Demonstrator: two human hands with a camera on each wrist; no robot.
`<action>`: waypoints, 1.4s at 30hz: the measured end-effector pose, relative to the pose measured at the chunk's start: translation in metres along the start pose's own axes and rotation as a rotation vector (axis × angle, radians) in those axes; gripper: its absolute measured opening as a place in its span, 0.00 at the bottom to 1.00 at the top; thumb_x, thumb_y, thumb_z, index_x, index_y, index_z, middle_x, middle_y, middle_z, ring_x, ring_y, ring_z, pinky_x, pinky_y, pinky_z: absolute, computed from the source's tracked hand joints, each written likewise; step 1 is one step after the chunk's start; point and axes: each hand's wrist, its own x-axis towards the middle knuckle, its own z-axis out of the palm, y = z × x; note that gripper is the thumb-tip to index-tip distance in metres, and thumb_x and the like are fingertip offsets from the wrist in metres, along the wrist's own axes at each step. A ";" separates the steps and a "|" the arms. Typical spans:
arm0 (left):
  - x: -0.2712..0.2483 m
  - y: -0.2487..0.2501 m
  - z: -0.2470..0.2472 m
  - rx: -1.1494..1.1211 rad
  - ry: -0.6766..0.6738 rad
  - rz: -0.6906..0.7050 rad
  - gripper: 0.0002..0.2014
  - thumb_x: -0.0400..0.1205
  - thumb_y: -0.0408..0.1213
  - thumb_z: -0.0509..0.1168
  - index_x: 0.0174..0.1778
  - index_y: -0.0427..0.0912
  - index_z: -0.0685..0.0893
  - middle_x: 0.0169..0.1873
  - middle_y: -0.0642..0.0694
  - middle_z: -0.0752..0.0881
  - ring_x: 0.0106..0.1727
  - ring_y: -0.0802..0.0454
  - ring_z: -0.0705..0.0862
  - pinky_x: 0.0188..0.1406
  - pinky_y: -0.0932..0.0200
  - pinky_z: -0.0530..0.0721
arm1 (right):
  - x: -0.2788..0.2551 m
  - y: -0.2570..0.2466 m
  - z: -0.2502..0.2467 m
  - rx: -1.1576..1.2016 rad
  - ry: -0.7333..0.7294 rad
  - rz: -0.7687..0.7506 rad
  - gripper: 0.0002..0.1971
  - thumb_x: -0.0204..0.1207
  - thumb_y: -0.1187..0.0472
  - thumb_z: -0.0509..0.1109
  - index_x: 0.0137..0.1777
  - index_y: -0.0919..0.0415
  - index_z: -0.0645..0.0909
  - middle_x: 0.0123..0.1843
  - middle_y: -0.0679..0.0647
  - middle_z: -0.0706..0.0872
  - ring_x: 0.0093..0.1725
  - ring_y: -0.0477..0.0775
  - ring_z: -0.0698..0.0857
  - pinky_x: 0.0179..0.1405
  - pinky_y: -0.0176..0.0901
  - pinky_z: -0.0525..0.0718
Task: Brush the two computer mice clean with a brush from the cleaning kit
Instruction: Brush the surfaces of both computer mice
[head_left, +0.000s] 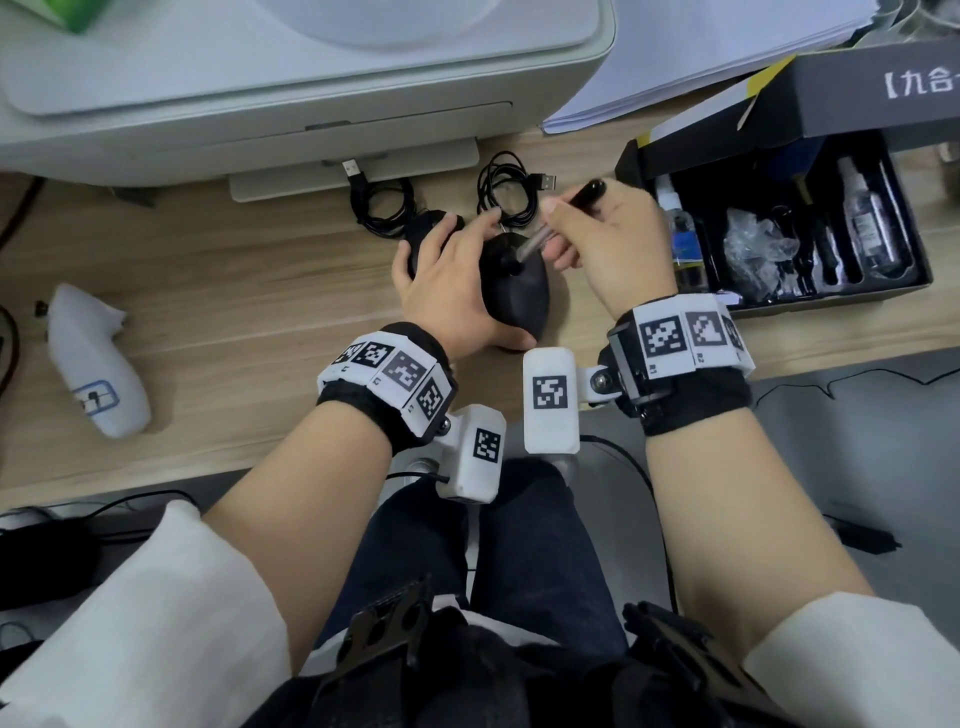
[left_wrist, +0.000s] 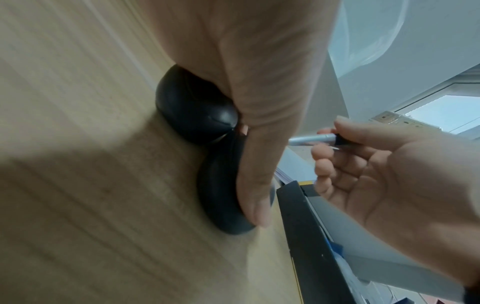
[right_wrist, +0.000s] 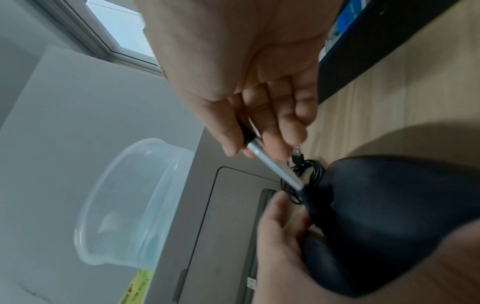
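Note:
Two black computer mice lie side by side on the wooden desk. My left hand (head_left: 457, 291) grips the nearer mouse (head_left: 519, 291) from its left side, thumb at its near end and fingers over its front. The second mouse (head_left: 423, 228) sits just left of it, mostly hidden under that hand. My right hand (head_left: 592, 234) pinches a brush (head_left: 535, 241) with a silver ferrule and black handle; its dark tip touches the top of the nearer mouse (right_wrist: 389, 216). In the left wrist view both mice (left_wrist: 197, 115) show beside my thumb.
The open black cleaning kit box (head_left: 904, 283) with bottles and tools stands at the right. Coiled black USB cables (head_left: 509, 200) lie behind the mice. A grey printer (head_left: 234, 93) fills the back. A white controller (head_left: 96, 364) lies at the left.

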 end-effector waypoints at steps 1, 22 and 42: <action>0.000 0.000 0.000 -0.041 0.015 -0.007 0.58 0.55 0.53 0.80 0.78 0.58 0.53 0.74 0.58 0.71 0.83 0.53 0.49 0.79 0.40 0.39 | 0.003 -0.002 0.000 -0.027 0.024 -0.005 0.06 0.73 0.54 0.67 0.35 0.46 0.80 0.28 0.48 0.85 0.31 0.49 0.85 0.43 0.50 0.86; -0.017 -0.032 0.002 -0.313 0.201 -0.093 0.70 0.51 0.43 0.84 0.81 0.45 0.42 0.83 0.40 0.41 0.84 0.44 0.40 0.81 0.47 0.41 | -0.001 -0.012 -0.008 -0.066 0.050 0.050 0.10 0.72 0.57 0.67 0.30 0.55 0.82 0.24 0.52 0.84 0.26 0.50 0.81 0.41 0.48 0.84; -0.026 -0.063 0.003 -0.113 0.060 -0.123 0.56 0.61 0.51 0.79 0.81 0.51 0.53 0.83 0.43 0.42 0.83 0.46 0.37 0.79 0.44 0.32 | -0.037 -0.016 0.011 -0.028 -0.089 -0.034 0.08 0.72 0.58 0.70 0.33 0.46 0.82 0.24 0.45 0.85 0.28 0.44 0.84 0.37 0.39 0.84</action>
